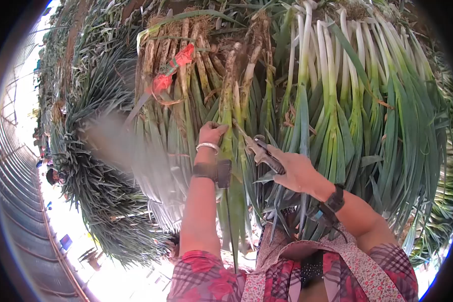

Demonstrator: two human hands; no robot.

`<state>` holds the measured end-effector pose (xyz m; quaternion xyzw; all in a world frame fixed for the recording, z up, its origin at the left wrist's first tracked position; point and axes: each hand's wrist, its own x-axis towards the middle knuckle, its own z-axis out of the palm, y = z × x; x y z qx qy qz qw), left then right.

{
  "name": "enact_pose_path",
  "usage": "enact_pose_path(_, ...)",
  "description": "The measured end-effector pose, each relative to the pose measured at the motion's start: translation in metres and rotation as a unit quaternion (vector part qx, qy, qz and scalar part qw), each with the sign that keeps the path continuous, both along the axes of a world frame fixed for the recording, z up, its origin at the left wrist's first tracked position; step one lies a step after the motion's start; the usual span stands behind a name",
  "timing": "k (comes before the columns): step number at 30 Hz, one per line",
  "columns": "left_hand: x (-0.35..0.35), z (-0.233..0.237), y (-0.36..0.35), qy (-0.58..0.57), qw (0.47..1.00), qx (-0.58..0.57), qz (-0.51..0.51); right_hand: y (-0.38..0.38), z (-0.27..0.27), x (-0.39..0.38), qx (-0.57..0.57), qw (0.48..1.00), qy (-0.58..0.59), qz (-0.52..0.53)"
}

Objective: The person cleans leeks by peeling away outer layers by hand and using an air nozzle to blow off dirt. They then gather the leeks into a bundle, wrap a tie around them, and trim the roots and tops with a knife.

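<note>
Head view: the left hand (pixel 211 133) reaches up, forearm nearly vertical, fingers curled around a muddy leek stalk (pixel 228 95) in the middle of the stacked pile. The right hand (pixel 293 172) comes in from the right, wrist bent, fist wrapped on a knife (pixel 259 149). The handle is buried in the palm, and the blade tip is hard to pick out against the leaves. The stalk runs straight up the frame, roots on top, leaves down; the knife slants up-left toward it.

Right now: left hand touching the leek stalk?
Touching. Head view: left hand closed around the leek stalk. Right hand grips a knife.
</note>
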<state>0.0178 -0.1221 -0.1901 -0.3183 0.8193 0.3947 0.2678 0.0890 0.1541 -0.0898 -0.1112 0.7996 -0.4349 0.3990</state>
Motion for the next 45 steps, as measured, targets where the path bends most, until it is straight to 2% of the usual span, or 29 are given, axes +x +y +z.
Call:
enact_pose_path(1,0.005,-0.013,-0.001,-0.002,1.0,0.002,0.001,-0.001,-0.003,0.002,0.02,0.999,0.024,0.006)
enact_pose_path(2,0.011,-0.027,-0.003,0.046,0.999,-0.007,0.0,-0.002,-0.003,0.012,0.031,0.999,0.021,0.012)
enact_pose_path(3,0.019,-0.031,0.0,0.09,0.996,-0.017,0.001,-0.002,-0.002,0.016,0.033,0.999,0.014,0.016)
enact_pose_path(5,0.027,-0.04,0.003,0.1,0.995,-0.004,0.005,0.0,0.005,0.02,0.021,0.998,0.024,0.048)
enact_pose_path(7,0.032,-0.034,0.006,0.192,0.981,-0.017,0.017,-0.005,0.004,0.019,0.031,0.998,0.024,0.055)
enact_pose_path(9,0.038,-0.036,0.011,0.22,0.974,-0.056,-0.014,-0.009,-0.008,0.013,0.054,0.996,0.068,0.024)
enact_pose_path(11,0.044,-0.043,0.009,0.329,0.917,-0.176,-0.143,-0.012,-0.015,0.002,0.042,0.997,0.058,-0.007)
enact_pose_path(12,0.045,-0.028,0.023,0.284,0.908,-0.267,-0.156,-0.013,-0.022,-0.001,0.061,0.996,0.07,-0.013)
enact_pose_path(13,0.045,-0.015,0.033,0.286,0.907,-0.268,-0.157,-0.014,-0.025,-0.004,0.081,0.993,0.083,-0.02)
enact_pose_path(15,0.052,0.006,0.047,0.23,0.85,-0.41,-0.238,-0.014,-0.01,0.004,0.079,0.995,0.061,-0.015)
enact_pose_path(16,0.058,0.014,0.052,0.182,0.854,-0.415,-0.255,-0.015,-0.002,0.012,0.075,0.996,0.037,0.017)
enact_pose_path(17,0.063,0.011,0.052,0.183,0.854,-0.414,-0.257,-0.015,0.003,0.018,0.072,0.996,0.016,0.05)
enact_pose_path(19,0.074,-0.003,0.049,0.083,0.879,-0.404,-0.239,-0.019,0.003,0.022,0.081,0.995,-0.004,0.058)
enact_pose_path(23,0.072,-0.016,0.044,0.078,0.869,-0.414,-0.258,-0.032,-0.017,0.004,0.088,0.994,0.061,-0.002)
enact_pose_path(26,0.059,-0.003,0.048,-0.024,0.915,-0.331,-0.231,-0.037,-0.029,-0.017,0.103,0.989,0.098,-0.036)
enact_pose_path(33,0.056,0.023,0.049,-0.027,0.921,-0.295,-0.254,-0.046,-0.041,-0.075,0.113,0.983,0.137,-0.041)
enact_pose_path(37,0.06,0.016,0.054,-0.061,0.907,-0.296,-0.293,-0.046,-0.063,-0.11,0.124,0.98,0.146,-0.055)
enact_pose_path(39,0.064,0.009,0.06,-0.069,0.917,-0.26,-0.295,-0.046,-0.069,-0.117,0.14,0.978,0.139,-0.063)
enact_pose_path(42,0.073,0.02,0.065,-0.107,0.916,-0.246,-0.299,-0.034,-0.06,-0.085,0.154,0.968,0.171,-0.096)
enact_pose_path(45,0.088,0.046,0.058,-0.147,0.92,-0.214,-0.292,-0.01,-0.029,-0.029,0.132,0.983,0.122,-0.028)
